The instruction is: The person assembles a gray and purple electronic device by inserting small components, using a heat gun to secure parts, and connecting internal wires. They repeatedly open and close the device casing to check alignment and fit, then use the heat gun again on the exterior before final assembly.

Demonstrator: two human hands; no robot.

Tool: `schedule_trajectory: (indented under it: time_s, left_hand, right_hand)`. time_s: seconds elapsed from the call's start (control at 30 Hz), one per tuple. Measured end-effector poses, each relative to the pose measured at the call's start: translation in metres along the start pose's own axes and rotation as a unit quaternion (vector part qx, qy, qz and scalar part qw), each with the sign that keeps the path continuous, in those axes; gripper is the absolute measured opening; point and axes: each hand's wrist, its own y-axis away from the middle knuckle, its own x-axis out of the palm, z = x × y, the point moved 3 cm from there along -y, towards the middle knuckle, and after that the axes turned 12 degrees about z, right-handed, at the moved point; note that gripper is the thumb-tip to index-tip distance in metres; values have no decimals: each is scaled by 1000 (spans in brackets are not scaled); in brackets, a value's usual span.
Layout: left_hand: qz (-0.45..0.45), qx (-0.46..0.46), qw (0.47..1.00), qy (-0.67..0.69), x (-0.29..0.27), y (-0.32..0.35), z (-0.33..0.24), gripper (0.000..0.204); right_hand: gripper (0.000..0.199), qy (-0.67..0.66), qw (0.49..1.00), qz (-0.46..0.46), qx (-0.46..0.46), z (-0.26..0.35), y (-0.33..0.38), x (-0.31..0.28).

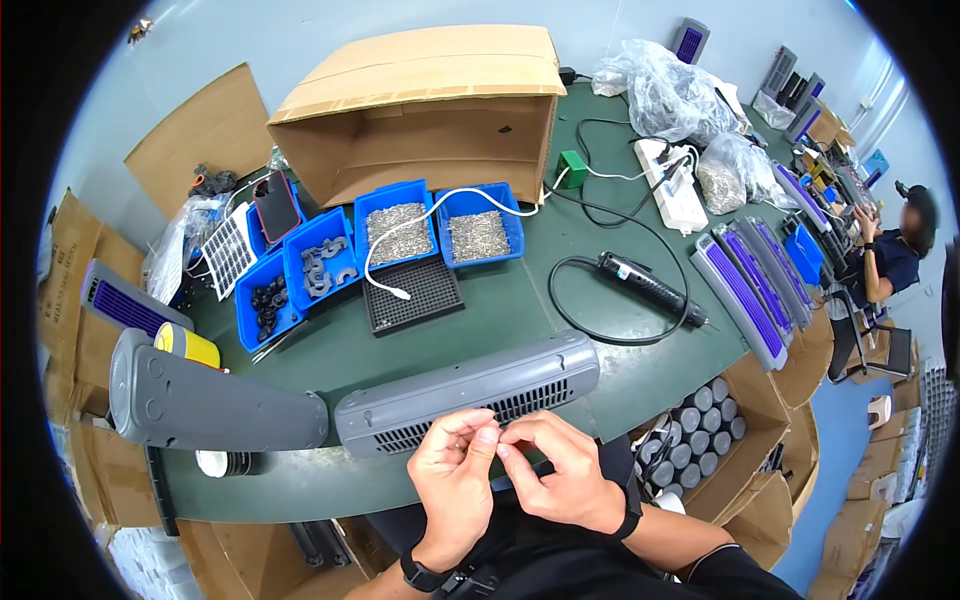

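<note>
My left hand [455, 480] and my right hand [565, 475] meet at the fingertips, thumbs and forefingers pinched together. Whatever is between them, if anything, is too small to make out. Just beyond them lies a long grey plastic housing [460, 385] with a slotted black grille along its near side; the hands cover part of it. A second grey housing [220, 405] lies to its left. Farther back, two blue bins hold many small metal screws [400, 235], and other blue bins hold grey curved clips [325, 265] and small black parts [268, 305].
A black electric screwdriver [650, 288] with a looped cord lies right of centre. Behind the bins stands an open cardboard box [420, 120]. Purple-grilled units [750, 275] and a white power strip [672, 185] are at right. A black perforated tray [412, 297] bears a white cable. Another person [895, 245] sits far right.
</note>
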Motion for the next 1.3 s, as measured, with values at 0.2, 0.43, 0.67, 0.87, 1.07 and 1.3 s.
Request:
schedule_trajectory:
  time_s: [0.2,0.43,0.67,0.87,1.07,1.3]
  left_hand:
    - [60,-95,981,156,-4,-3,7,25]
    - [132,-123,965,190,-11,6,8,23]
    - [155,-151,951,220,-20,10,13,24]
    - [159,-168,932,278,-24,13,18,26]
    - [157,-146,926,311,-24,18,22,22]
    - [87,-181,930,307,-23,26,19,20]
  right_hand:
    - [18,50,998,-40,11,-9,11,-28]
    - [25,218,974,-55,8,-46,21,-56]
    - [25,275,959,-60,4,-51,16,-48]
    - [24,288,956,-59,-7,-55,17,-49]
    - [28,173,983,-32,-53,-11,17,-37]
    - [31,162,975,76,-133,9,16,-7]
